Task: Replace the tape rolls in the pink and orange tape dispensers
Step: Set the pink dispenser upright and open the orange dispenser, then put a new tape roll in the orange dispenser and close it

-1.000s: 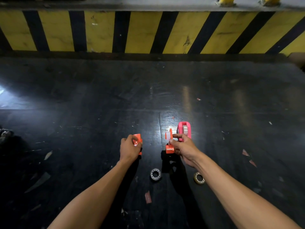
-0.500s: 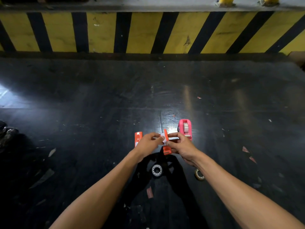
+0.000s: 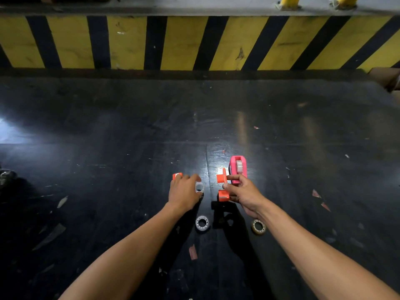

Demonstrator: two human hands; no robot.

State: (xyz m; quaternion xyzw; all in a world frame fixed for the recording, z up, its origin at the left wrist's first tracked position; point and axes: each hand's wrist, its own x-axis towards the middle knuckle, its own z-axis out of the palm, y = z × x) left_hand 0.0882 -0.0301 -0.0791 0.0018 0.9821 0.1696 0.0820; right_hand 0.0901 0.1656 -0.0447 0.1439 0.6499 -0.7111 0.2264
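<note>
Orange dispenser body [image 3: 223, 187] sits pinched in my right hand [image 3: 242, 191] at frame centre; my left hand [image 3: 184, 192] grips the spent tape core [image 3: 199, 187]. I'd drop it clear, then fetch the fresh tape roll [image 3: 202, 223] below.

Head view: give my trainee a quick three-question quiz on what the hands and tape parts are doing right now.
1. True or false: the pink dispenser stands on the floor with a roll inside.
2. Which hand holds the open orange dispenser body? A) left B) right C) neither
3. How many loose tape rolls lie on the floor nearer the person than the hands?

Key:
1. True.
2. B: the right hand grips it, while the left hand holds a small white core.
3. Two: a white roll and a yellowish roll.
</note>
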